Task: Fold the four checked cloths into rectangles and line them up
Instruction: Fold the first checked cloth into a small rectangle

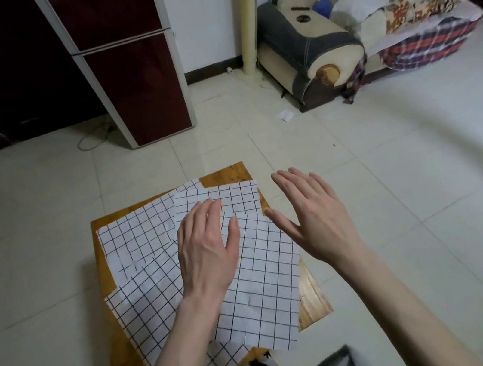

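Left hand (204,245) is hovering, perhaps resting, fingers straight, over overlapped cloths (261,277); right hand (312,219) is spreading beyond the bench (312,298) edge. Dragging one risks shifting others off.

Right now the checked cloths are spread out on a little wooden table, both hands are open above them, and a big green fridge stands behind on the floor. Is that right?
Almost. The fridge is dark red with silver edges, not green, as the head view shows. The rest holds: the checked cloths lie spread on the little wooden table, and the left hand and right hand are open above them.
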Demonstrator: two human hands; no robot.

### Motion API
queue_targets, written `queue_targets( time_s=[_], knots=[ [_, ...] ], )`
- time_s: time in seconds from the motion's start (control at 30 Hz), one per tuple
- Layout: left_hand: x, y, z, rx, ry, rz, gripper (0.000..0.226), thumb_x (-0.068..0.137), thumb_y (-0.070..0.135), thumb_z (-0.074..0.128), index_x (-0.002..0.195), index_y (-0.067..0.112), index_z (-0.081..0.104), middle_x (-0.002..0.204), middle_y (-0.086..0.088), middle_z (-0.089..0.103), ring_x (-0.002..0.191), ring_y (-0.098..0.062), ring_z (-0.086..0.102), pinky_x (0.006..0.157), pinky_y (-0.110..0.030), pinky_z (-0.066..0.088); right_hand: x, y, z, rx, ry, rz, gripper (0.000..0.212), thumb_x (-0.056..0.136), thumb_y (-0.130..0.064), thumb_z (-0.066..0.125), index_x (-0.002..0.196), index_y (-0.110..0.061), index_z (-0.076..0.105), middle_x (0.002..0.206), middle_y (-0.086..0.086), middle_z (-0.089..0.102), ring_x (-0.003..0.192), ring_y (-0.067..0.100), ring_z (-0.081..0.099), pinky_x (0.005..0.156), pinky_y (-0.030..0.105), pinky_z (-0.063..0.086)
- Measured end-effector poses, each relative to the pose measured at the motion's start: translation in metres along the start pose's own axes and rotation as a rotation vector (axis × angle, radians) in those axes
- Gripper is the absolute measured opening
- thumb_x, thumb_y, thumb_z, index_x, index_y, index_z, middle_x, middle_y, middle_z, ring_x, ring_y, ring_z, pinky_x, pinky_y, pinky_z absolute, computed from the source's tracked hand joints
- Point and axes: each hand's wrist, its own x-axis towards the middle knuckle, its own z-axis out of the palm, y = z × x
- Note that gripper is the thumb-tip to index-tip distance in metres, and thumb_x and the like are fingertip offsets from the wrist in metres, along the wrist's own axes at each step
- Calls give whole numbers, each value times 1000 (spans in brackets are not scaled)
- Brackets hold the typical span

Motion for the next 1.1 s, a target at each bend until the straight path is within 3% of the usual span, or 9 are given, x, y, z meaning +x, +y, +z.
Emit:
queue_targets(
  time_s=[0.43,0.73,0.83,1.1],
  knots=[
    [56,30,47,158,103,-264,51,108,45,41,144,11,56,146,-6,58,140,-23,47,119,-39,33,114,75,43,129,-46,-317,67,106,-60,41,152,-12,49,156,4,52,151,21,39,125,43,28],
    [72,118,75,275,133,-687,58,106,53,34,147,17,55,150,-2,56,142,-20,46,117,-43,40,174,137,50,304,-115,-630,69,106,-61,37,151,-11,50,155,6,54,149,24,42,126,39,23],
    [67,142,75,278,191,-774,59,104,54,36,145,16,55,148,-5,58,139,-23,50,111,-46,47,181,142,50,330,-187,-722,70,107,-63,33,154,-13,48,157,5,51,150,23,40,126,44,27],
    [30,159,76,293,262,-980,58,106,55,32,148,20,52,153,-1,53,144,-21,44,117,-46,41,173,118,57,391,-281,-887,68,106,-61,39,156,-15,45,159,4,48,152,21,37,125,48,30]
  ],
)
